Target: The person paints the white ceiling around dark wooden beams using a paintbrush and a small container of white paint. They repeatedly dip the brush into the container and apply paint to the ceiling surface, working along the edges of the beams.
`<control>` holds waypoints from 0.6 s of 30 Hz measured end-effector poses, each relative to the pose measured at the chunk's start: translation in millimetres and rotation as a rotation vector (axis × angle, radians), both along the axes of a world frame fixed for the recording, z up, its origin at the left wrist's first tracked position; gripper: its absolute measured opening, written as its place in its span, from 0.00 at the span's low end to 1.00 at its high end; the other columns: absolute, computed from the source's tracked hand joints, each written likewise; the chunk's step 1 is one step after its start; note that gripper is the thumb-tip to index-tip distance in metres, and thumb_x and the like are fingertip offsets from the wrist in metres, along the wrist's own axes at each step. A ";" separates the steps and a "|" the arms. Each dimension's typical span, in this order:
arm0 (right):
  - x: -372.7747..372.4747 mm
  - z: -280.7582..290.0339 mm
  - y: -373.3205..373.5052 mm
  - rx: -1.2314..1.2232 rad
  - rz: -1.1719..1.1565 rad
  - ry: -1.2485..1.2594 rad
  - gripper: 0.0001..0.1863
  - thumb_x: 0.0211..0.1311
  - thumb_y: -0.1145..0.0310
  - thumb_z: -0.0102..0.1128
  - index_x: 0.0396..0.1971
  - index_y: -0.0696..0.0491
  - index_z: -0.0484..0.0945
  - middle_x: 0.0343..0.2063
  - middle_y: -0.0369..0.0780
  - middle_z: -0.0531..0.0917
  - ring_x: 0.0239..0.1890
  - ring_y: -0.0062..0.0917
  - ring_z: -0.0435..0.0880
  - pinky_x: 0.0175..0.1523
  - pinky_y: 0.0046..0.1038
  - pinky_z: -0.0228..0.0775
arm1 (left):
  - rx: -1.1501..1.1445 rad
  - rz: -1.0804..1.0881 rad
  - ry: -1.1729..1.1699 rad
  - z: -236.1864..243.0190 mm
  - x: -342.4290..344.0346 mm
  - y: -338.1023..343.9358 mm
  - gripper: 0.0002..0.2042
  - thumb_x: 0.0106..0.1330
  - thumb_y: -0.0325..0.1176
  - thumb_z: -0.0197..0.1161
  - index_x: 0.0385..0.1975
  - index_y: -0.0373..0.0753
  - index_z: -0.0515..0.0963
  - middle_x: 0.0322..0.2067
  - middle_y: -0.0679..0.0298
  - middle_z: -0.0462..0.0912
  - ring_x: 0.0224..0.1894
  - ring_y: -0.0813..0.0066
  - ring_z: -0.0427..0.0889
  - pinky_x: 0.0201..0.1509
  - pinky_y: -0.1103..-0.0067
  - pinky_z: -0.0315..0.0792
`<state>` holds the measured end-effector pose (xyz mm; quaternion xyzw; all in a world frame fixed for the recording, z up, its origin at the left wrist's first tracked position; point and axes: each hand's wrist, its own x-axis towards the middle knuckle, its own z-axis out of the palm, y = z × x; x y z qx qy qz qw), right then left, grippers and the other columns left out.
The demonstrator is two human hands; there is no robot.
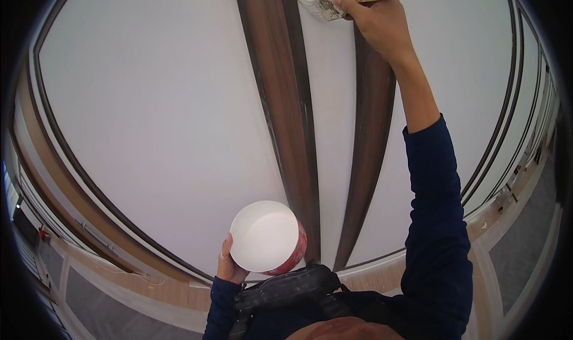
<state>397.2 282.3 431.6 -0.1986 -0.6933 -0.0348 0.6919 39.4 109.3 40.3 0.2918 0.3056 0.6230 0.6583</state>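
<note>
My right hand [376,27] reaches up high and grips a paintbrush [325,6] with a red and pale wood handle and white-smeared bristles. The bristles are on or very close to the narrow white strip [322,83] between two dark brown wood strips [280,101] that run up the white wall. Low in the view, my left hand [230,259] holds the side of a round red-and-white tub [298,252] with white content inside. The tub is in front of the lower part of the left wood strip.
Large white panels [149,119] with dark edging lie on both sides. A black padded bag or strap [283,286] is at my body. Along the bottom and sides are light wood flooring [477,232], grey floor areas [113,304] and a brown border [89,209] on the left.
</note>
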 end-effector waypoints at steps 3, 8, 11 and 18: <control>-0.6 -14.4 -2.2 -0.034 0.048 0.002 0.05 0.65 0.74 0.69 0.31 0.59 0.84 0.30 0.37 0.87 0.34 0.20 0.85 0.42 0.26 0.77 | 0.004 -0.002 0.007 -0.2 -0.2 -0.3 0.36 0.77 0.60 0.55 0.74 0.36 0.65 0.67 0.49 0.76 0.67 0.52 0.79 0.69 0.54 0.77; 5.8 -41.9 5.4 -0.030 -0.170 -0.085 0.09 0.69 0.65 0.71 0.39 0.54 0.87 0.34 0.35 0.90 0.38 0.17 0.88 0.47 0.23 0.79 | -0.009 -0.007 0.024 1.1 1.2 -0.9 0.37 0.77 0.60 0.54 0.75 0.36 0.64 0.68 0.49 0.75 0.67 0.52 0.78 0.69 0.55 0.77; 4.3 -60.9 1.9 -0.028 -0.150 -0.071 0.08 0.68 0.65 0.71 0.39 0.54 0.87 0.31 0.35 0.90 0.33 0.17 0.87 0.42 0.22 0.78 | 0.001 -0.010 0.021 2.8 2.8 -1.5 0.37 0.78 0.60 0.54 0.75 0.36 0.64 0.68 0.49 0.75 0.68 0.52 0.78 0.69 0.56 0.77; 1.1 -106.7 -8.6 -0.089 -0.144 -0.084 0.06 0.68 0.69 0.70 0.39 0.55 0.86 0.31 0.37 0.90 0.33 0.17 0.88 0.39 0.22 0.78 | -0.004 -0.027 -0.002 -2.9 -2.4 3.3 0.36 0.78 0.59 0.54 0.75 0.36 0.64 0.68 0.50 0.75 0.67 0.54 0.79 0.70 0.57 0.76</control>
